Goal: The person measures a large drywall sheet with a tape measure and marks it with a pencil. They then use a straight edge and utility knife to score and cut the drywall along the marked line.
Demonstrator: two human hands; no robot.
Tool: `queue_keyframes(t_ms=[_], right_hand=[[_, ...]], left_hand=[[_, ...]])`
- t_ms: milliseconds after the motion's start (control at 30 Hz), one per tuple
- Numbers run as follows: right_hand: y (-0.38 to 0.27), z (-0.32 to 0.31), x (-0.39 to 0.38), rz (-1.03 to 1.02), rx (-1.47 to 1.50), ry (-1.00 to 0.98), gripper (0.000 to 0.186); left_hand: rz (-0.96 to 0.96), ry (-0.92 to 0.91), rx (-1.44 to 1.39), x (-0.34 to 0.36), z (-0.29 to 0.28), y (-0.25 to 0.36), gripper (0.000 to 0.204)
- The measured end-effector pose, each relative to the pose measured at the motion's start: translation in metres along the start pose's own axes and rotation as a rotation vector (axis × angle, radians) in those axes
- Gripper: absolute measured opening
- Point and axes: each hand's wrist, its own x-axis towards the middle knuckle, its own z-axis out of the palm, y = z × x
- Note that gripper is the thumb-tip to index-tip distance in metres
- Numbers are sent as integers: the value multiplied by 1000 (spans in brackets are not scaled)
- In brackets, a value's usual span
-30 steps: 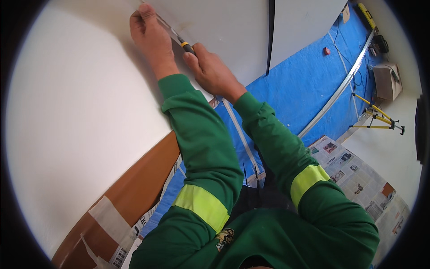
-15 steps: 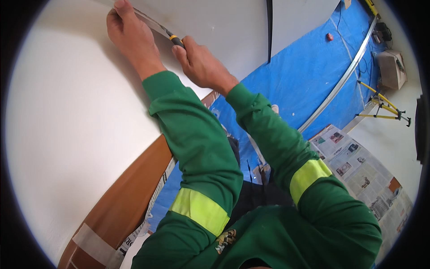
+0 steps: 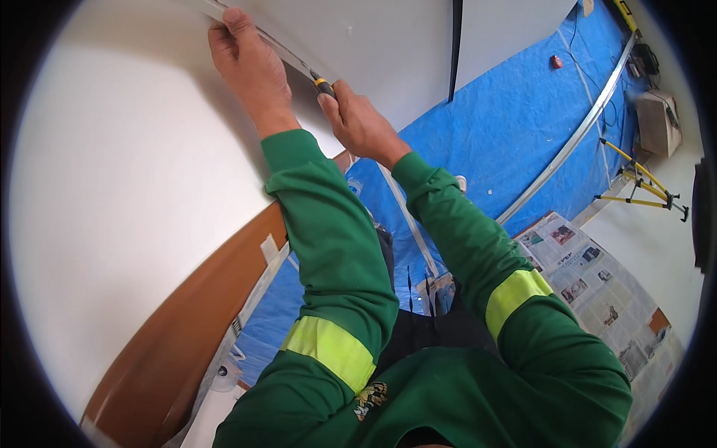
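Note:
My right hand (image 3: 362, 123) is closed around the black and yellow handle of a screwdriver (image 3: 323, 84). Its slim shaft points up and left along the edge of a large pale grey panel (image 3: 381, 45). Further up that edge, my left hand (image 3: 250, 63) is closed, thumb uppermost, on a narrow whitish strip (image 3: 280, 49) beside the panel. What lies under its curled fingers is hidden. The white wall (image 3: 142, 172) runs close along the left of both hands, with a shadowed gap between it and the panel.
Blue sheeting (image 3: 478, 149) covers the floor, with a long metal rail (image 3: 575, 138) across it. A yellow tripod (image 3: 638, 175) and a cardboard box (image 3: 657, 123) stand at the right. Newspaper (image 3: 590, 269) lies at lower right. Brown wooden trim (image 3: 194, 321) follows the wall's foot.
Both hands and the screwdriver appear slightly further right and lower in the picture, as the view has shifted a little. Both grips remain the same.

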Motion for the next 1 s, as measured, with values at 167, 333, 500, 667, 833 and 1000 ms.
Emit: queue_keyframes(t_ms=[167, 333, 500, 667, 833, 1000], right_hand=[[52, 20, -7, -54, -3, 28, 36], [106, 33, -16, -5, -4, 8, 35], [129, 36, -13, -71, 2, 4, 37], [146, 46, -10, -240, -12, 93, 37], [181, 55, 2, -337, 29, 106, 37], [227, 72, -31, -120, -50, 77, 41]], left_hand=[[17, 10, -91, -12, 0, -36, 46], [76, 70, -10, -14, -1, -48, 44], [182, 19, -163, -31, -3, -91, 44], [292, -17, -246, -47, -7, -137, 42], [341, 2, -47, -55, -11, -152, 72], [330, -18, -154, -52, -10, -149, 85]])
